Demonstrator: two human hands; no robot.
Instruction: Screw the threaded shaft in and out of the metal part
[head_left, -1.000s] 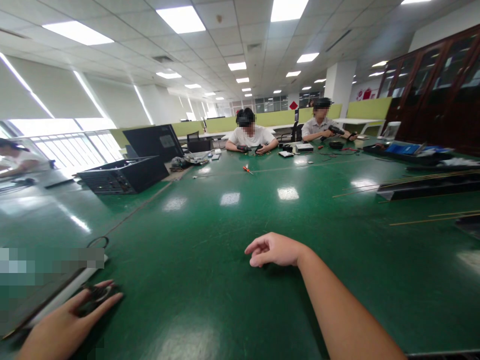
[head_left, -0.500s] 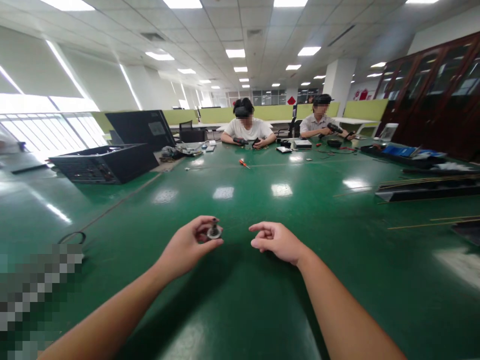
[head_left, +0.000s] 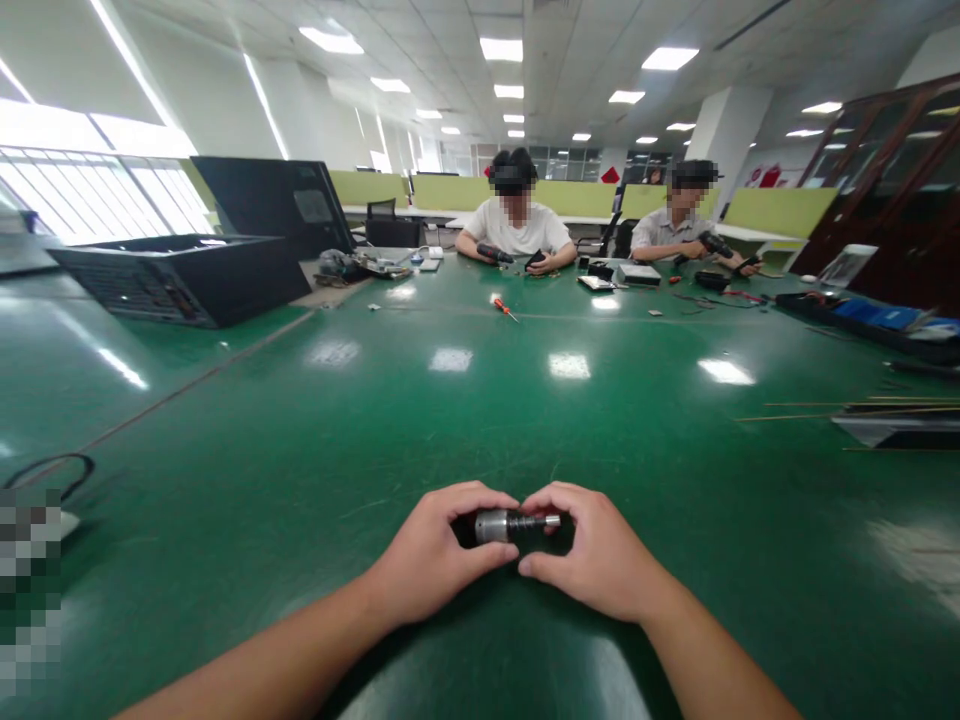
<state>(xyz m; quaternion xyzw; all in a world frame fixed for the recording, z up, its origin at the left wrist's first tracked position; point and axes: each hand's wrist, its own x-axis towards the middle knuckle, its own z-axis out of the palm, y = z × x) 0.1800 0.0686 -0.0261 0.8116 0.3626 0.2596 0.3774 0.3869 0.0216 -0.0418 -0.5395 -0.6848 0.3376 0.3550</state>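
Observation:
A short metal cylinder with a dark, stepped shaft (head_left: 493, 526) lies sideways between my hands, its bright tip pointing right. My left hand (head_left: 439, 545) curls round the cylinder end, fingers along the far side and thumb along the near side. Opposite it, my right hand (head_left: 600, 550) curves about the shaft end. Its thumb and fingers are apart, and some fingertips are close to the shaft tip; whether they touch it I cannot tell. Both hands are low over the green table (head_left: 420, 430), and the palm side of the left hides part of the cylinder's end.
An orange screwdriver (head_left: 505, 309) lies farther out on the table. At left stands an opened black computer case (head_left: 180, 285). Two people (head_left: 517, 225) work across the table with tools. Thin rods and a dark tray (head_left: 900, 425) are at right; a black cable loop (head_left: 75, 475) is at left.
The metal cylinder has turned from pointing toward me to lying sideways. My left hand moved right and lower with it, and my right hand came close to the shaft. The view shifted down.

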